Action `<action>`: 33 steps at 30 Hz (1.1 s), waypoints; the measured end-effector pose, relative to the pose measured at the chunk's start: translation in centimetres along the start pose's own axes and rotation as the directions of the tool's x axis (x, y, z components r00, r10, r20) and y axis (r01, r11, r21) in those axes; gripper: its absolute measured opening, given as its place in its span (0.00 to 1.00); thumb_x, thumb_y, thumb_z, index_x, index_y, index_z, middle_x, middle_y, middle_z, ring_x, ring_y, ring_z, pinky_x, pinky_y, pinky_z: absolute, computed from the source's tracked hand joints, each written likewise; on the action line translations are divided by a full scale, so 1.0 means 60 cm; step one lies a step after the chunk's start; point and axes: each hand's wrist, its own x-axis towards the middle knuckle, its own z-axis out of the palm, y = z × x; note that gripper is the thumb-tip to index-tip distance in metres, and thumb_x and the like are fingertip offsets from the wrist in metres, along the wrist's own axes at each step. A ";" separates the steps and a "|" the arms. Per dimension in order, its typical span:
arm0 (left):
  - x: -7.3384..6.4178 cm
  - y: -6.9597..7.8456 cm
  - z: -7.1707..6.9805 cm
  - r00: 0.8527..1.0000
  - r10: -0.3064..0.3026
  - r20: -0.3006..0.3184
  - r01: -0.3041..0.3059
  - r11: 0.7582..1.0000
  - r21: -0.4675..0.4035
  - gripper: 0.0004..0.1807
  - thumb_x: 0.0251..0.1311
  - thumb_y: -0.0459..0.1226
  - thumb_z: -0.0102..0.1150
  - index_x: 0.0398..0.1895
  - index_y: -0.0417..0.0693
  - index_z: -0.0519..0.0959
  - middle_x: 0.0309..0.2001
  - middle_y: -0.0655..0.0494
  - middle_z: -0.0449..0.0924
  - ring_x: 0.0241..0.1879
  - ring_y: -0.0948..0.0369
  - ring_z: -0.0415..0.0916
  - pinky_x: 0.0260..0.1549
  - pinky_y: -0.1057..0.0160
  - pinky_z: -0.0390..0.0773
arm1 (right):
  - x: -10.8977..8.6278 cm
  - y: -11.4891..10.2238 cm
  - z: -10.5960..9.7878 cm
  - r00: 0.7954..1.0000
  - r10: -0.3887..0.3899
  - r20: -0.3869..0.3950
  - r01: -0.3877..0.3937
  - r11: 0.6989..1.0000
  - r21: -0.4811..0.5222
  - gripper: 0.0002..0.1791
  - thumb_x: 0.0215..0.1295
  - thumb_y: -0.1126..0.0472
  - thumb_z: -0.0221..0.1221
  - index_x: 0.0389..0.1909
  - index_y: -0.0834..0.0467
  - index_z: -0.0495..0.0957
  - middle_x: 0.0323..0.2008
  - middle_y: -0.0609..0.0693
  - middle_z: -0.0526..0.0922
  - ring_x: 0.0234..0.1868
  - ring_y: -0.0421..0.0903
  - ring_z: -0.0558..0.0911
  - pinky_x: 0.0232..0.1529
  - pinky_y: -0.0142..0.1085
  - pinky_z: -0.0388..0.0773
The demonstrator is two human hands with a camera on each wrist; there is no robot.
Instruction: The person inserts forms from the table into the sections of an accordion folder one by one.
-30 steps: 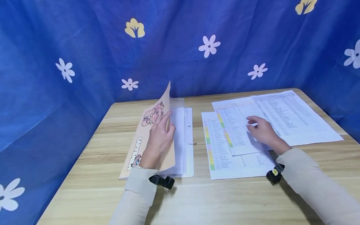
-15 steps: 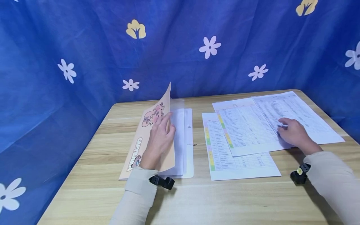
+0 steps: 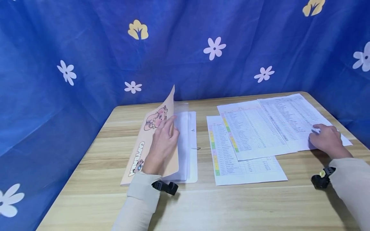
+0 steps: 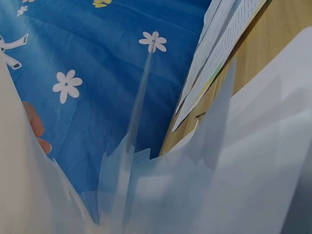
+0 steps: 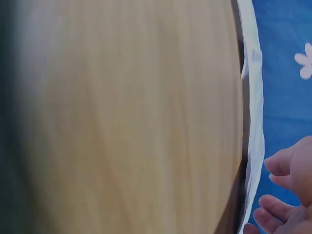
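Observation:
My left hand [image 3: 162,144] holds up the beige cover of a folder [image 3: 141,154] printed with cartoon capybaras and lettering. In the left wrist view its fingertips [image 4: 35,122] show past the cover's edge. Inside the folder are clear plastic sleeves [image 4: 161,190] and white sheets, with small metal rings [image 3: 198,148] at the right side. My right hand [image 3: 328,139], fingers loosely bent, hovers at or just over the lower right part of the rightmost printed sheet [image 3: 292,118]. Whether it touches the paper cannot be told. The right wrist view shows a gap between thumb and fingers.
Left of that sheet lies a second printed sheet [image 3: 254,128] with a colour-coded column, overlapping a third sheet [image 3: 245,173] below it. The pale wooden table [image 3: 225,205] ends at a blue flowered curtain [image 3: 173,48] at the back and sides.
My right hand has moved right, from over the middle sheet across to the lower right of the rightmost sheet. The left hand keeps the cover raised in place.

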 end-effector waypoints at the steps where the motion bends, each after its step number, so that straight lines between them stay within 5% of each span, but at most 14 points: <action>1: 0.000 0.000 -0.001 1.000 0.002 -0.001 -0.002 1.000 0.000 0.26 0.62 0.43 0.45 0.65 0.55 0.69 0.61 0.46 0.71 0.61 0.45 0.68 0.60 0.48 0.67 | 0.001 0.004 -0.001 1.000 0.028 0.013 -0.027 1.000 -0.002 0.33 0.61 0.60 0.42 0.64 0.75 0.54 0.56 0.82 0.51 0.57 0.78 0.52 0.53 0.68 0.56; 10: 0.002 -0.001 0.000 1.000 0.005 0.012 -0.005 1.000 -0.005 0.26 0.62 0.42 0.46 0.65 0.54 0.68 0.62 0.46 0.70 0.61 0.45 0.67 0.61 0.48 0.67 | 0.012 0.042 -0.010 0.985 0.170 0.015 -0.168 0.982 -0.091 0.36 0.61 0.59 0.41 0.66 0.76 0.47 0.60 0.82 0.50 0.60 0.76 0.53 0.59 0.65 0.56; 20: -0.002 0.000 0.003 0.999 -0.018 0.040 0.018 1.000 -0.001 0.27 0.63 0.43 0.45 0.67 0.56 0.67 0.64 0.47 0.68 0.63 0.46 0.66 0.62 0.48 0.65 | 0.013 0.065 -0.011 0.983 0.172 0.059 -0.162 0.976 -0.145 0.37 0.60 0.57 0.41 0.64 0.77 0.48 0.57 0.81 0.52 0.56 0.76 0.53 0.58 0.64 0.58; 25: -0.003 0.000 0.005 0.999 -0.016 0.036 0.016 1.000 0.001 0.27 0.62 0.44 0.45 0.66 0.57 0.67 0.63 0.48 0.69 0.62 0.46 0.66 0.61 0.48 0.66 | 0.015 0.056 -0.013 0.972 0.206 0.116 -0.185 0.968 -0.172 0.41 0.57 0.57 0.44 0.66 0.76 0.42 0.56 0.83 0.47 0.52 0.76 0.51 0.52 0.65 0.57; 33: -0.002 0.001 0.002 0.999 -0.027 0.030 0.026 1.000 0.006 0.26 0.62 0.44 0.45 0.66 0.57 0.67 0.63 0.48 0.69 0.63 0.47 0.66 0.62 0.49 0.65 | 0.017 0.037 -0.017 0.965 0.231 0.125 -0.202 0.956 -0.212 0.40 0.55 0.59 0.46 0.65 0.76 0.45 0.53 0.82 0.44 0.51 0.75 0.48 0.51 0.67 0.57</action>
